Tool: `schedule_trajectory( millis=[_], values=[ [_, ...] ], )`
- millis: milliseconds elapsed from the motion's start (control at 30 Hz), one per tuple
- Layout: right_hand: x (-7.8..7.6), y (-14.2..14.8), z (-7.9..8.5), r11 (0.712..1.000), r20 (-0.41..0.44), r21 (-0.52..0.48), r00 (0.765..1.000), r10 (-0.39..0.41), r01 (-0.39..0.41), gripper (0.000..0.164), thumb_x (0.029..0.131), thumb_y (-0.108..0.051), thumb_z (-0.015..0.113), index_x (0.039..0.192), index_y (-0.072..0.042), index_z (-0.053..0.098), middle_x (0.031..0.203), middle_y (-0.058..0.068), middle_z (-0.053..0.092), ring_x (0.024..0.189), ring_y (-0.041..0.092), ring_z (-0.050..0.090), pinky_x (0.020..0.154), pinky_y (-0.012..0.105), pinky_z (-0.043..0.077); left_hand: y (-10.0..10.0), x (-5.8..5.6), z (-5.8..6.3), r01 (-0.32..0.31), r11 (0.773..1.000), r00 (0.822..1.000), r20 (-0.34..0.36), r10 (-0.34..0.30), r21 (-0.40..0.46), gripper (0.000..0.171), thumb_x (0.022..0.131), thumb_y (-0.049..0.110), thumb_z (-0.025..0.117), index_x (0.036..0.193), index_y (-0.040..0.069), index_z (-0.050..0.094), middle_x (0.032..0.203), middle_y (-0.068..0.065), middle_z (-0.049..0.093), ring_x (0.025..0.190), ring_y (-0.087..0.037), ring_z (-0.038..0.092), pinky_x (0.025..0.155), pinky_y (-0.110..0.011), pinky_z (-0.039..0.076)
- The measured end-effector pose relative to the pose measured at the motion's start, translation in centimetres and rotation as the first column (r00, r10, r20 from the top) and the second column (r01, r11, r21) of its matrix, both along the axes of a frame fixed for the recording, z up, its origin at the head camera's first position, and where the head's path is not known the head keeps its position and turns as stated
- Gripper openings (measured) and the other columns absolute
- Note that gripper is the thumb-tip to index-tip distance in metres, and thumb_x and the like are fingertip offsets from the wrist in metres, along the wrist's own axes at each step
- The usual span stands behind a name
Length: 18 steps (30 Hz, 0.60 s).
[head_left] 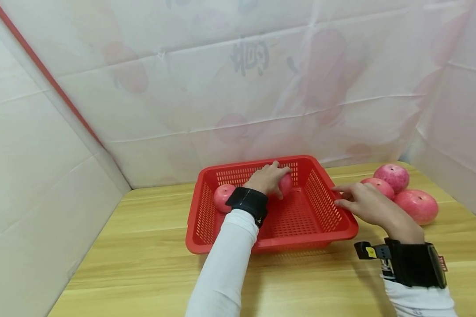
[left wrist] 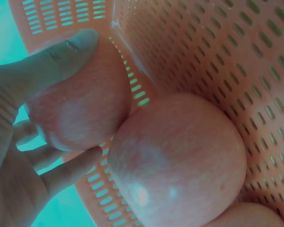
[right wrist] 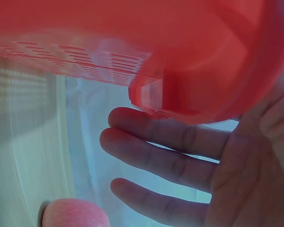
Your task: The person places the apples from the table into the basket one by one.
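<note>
My left hand [head_left: 266,178] is inside the red plastic basket [head_left: 297,241] and grips a pink apple [head_left: 286,185]. In the left wrist view the thumb lies over this apple [left wrist: 83,104], with the fingers beneath it. A second apple [left wrist: 180,161] sits right beside it there, and part of a third [left wrist: 251,216] shows at the bottom edge. Another apple [head_left: 223,198] rests at the basket's left side in the head view. My right hand [head_left: 365,202] holds the basket's right rim, thumb over it; in the right wrist view several fingers [right wrist: 165,161] extend below the rim.
To the right of the basket, three apples [head_left: 416,207] sit grouped on the wooden table [head_left: 150,246], close beside my right hand. White printed sheeting [head_left: 206,88] stands behind the table and along both sides.
</note>
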State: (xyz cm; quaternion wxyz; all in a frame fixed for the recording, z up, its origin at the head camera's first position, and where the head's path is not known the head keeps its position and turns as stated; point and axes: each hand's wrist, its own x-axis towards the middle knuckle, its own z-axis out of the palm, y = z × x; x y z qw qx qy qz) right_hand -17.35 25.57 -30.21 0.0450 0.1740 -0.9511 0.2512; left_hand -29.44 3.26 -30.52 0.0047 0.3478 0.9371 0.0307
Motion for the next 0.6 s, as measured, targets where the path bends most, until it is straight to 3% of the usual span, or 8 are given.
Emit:
schedule_trajectory(
  millis=[433,600],
  values=[
    [0.09,0.12,0.23,1.000,-0.007,0.015,1.000,-0.003,0.003,0.036,0.081,-0.007,0.062,0.113,0.008,0.056,0.084,0.012,0.066,0.071,0.017,0.059,0.061,0.038,0.054,0.64,0.39,-0.17,-0.017,0.999,0.998,0.057,0.019,-0.039,0.077,0.069,0.022,0.076,0.136,0.029,0.038,0.135,-0.005,0.036,0.117,-0.022,0.033,0.086,-0.037,0.047],
    [0.24,0.18,0.26,1.000,-0.001,0.017,1.000,-0.012,0.012,0.037,0.081,-0.008,0.063,0.114,0.008,0.055,0.084,0.012,0.066,0.071,0.017,0.059,0.061,0.039,0.054,0.91,0.48,-0.14,0.010,0.995,0.999,0.040,-0.005,-0.103,0.061,0.078,0.012,0.067,0.132,0.030,0.045,0.133,-0.004,0.042,0.118,-0.022,0.035,0.093,-0.038,0.041]
  ],
)
